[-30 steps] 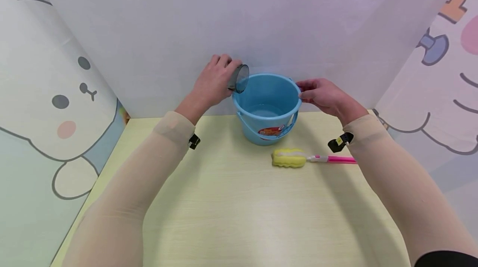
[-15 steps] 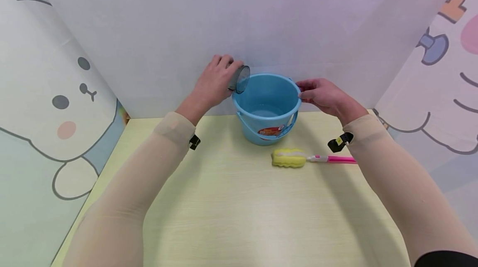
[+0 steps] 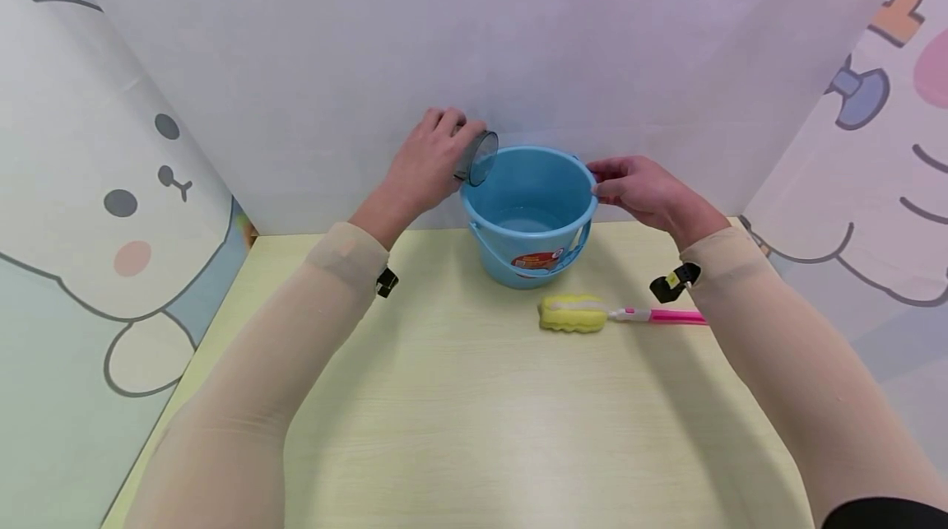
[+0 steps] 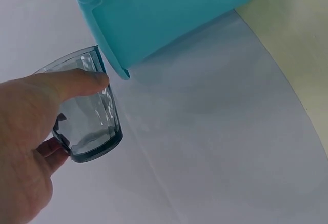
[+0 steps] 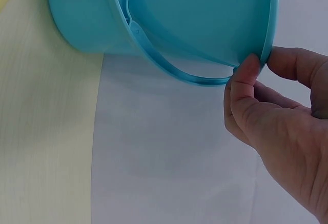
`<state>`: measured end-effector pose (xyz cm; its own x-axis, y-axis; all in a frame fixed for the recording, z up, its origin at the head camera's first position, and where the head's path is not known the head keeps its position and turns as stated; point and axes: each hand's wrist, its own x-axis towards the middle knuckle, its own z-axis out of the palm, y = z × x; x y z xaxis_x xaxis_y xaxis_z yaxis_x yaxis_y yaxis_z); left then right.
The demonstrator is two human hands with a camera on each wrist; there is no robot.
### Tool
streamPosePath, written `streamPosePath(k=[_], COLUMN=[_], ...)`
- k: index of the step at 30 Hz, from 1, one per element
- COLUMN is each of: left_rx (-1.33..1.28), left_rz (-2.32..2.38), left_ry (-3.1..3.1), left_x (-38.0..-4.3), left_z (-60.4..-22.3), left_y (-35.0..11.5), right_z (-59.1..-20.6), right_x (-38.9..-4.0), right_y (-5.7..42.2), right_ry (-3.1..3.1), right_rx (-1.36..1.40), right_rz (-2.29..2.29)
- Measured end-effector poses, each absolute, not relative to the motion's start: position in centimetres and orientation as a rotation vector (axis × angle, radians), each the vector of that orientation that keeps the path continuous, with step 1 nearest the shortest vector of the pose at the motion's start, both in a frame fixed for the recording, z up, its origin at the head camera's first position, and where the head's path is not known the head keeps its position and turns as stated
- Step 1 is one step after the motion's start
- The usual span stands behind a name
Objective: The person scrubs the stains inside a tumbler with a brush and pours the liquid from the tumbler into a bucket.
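Observation:
My left hand (image 3: pixel 428 163) grips a grey see-through cup (image 3: pixel 478 159), tilted with its mouth toward the blue bucket (image 3: pixel 533 245) at the left rim. In the left wrist view the thumb lies along the side of the cup (image 4: pixel 92 114), close to the bucket's edge. A little clear liquid seems to lie at the bottom of the bucket. My right hand (image 3: pixel 648 193) pinches the bucket's right rim between thumb and fingers. The right wrist view has that right hand (image 5: pixel 282 101) at the rim beside the end of the bucket's handle (image 5: pixel 174 73), which hangs down.
A yellow sponge brush (image 3: pixel 573 313) with a pink and white handle lies on the table in front of the bucket, its end hidden by the right sleeve. The pale wooden table (image 3: pixel 474 414) meets a white wall (image 3: pixel 355 44) behind. Cartoon-printed panels stand on both sides.
The cup and my left hand have shifted very slightly to the right over the bucket's rim. The right hand, bucket and sponge brush stay where they were.

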<state>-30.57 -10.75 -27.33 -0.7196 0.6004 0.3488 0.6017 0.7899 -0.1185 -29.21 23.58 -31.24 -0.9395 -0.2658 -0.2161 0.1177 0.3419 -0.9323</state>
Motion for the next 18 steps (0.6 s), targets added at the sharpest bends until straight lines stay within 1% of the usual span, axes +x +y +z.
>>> streamPosePath(k=[18], left_rx=[-0.977], left_rz=[0.023], left_ry=[-2.504], left_x=[-30.53], left_z=[-27.63], left_y=[-10.64], right_z=[-31.12], right_x=[-29.25], right_y=[23.56], right_ry=[2.282], right_rx=[-0.138], right_rz=[-1.621])
